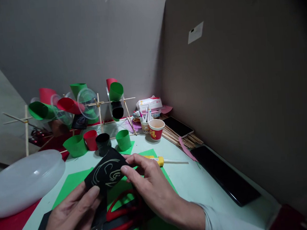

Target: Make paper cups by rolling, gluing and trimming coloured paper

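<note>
Both hands hold a piece of black paper (103,172) with pale swirl lines drawn on it, raised above the table. My left hand (71,215) grips its lower left end between thumb and fingers. At the upper right end, my right hand (154,184) pinches it with thumb and forefinger. Below the hands lie red-handled scissors (123,212) over green paper sheets (70,184) and dark paper. Just beyond my right hand is a yellow tool (160,161) with a thin translucent stick; the hand partly hides it.
Rolled paper cups, green (74,146), red (91,140) and black (103,144), stand ahead. Behind rises a stick frame (99,113) with transparent discs and paper cups. At right are a paper cup (156,130), phone (177,126), sticks (170,136) and black slab (223,173); at left, a whitish oval object (30,181).
</note>
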The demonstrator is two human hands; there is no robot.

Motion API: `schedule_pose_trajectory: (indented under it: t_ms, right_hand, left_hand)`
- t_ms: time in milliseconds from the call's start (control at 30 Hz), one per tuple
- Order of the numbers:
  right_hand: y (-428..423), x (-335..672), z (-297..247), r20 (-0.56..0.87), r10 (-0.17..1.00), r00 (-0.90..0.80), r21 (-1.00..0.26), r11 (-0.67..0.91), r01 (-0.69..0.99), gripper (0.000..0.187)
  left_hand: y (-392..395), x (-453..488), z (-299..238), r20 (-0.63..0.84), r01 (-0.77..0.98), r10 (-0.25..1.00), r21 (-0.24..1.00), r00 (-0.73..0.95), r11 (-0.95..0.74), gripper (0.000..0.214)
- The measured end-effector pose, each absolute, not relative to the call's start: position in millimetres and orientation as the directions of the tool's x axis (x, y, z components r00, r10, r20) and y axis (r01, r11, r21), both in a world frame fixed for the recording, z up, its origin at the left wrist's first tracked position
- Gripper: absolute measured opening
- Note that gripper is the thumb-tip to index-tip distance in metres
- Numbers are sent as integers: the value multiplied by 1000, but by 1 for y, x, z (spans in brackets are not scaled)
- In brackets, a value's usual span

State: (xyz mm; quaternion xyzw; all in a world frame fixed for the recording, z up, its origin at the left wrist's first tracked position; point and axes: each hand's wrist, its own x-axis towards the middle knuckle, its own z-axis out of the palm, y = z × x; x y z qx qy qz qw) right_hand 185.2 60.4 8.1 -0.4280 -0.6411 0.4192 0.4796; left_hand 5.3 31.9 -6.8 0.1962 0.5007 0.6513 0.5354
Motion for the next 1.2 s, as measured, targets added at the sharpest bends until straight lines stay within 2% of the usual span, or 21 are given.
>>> schedule_pose_trajectory:
  t_ms: [100, 200, 300, 467, 567, 733, 767, 933, 1033, 1200]
  right_hand:
    - [58, 185, 9, 288, 935, -206, -925, 327, 192, 13]
    - [56, 185, 10, 321, 913, -250, -904, 375, 208, 12]
    - [56, 185, 12, 325, 906, -272, -900, 385, 207, 11]
    - [54, 184, 12, 356, 900, -253, -890, 409, 202, 7]
    - [54, 184, 11, 397, 887, -237, -877, 442, 186, 4]
    - [54, 183, 6, 545, 790, -279, -769, 604, 210, 7]
    - [54, 183, 5, 577, 768, -278, -740, 636, 220, 8]
    - [52, 187, 6, 720, 627, -297, -568, 779, 268, 37]
    - [52, 189, 8, 742, 574, -347, -489, 817, 304, 32]
    - [53, 186, 8, 762, 550, -342, -454, 830, 323, 21]
  left_hand:
    - [33, 3, -11, -379, -583, 901, 789, -211, 195, 65]
    - [32, 1, -16, -362, -571, 925, 786, -115, 236, 55]
    - [32, 0, -16, -348, -560, 932, 794, -98, 237, 54]
    - [33, 1, -4, -334, -571, 919, 805, -208, 163, 54]
    - [34, 1, 2, -312, -579, 925, 804, -219, 135, 53]
    - [34, -1, 3, -329, -592, 903, 798, -275, 110, 28]
    - [33, -2, 3, -340, -591, 897, 798, -283, 116, 28]
    - [31, 1, 2, -339, -534, 892, 834, -299, 138, 45]
    - [30, 2, 1, -340, -506, 907, 844, -246, 179, 47]
    - [30, 2, 0, -348, -505, 898, 845, -269, 176, 49]
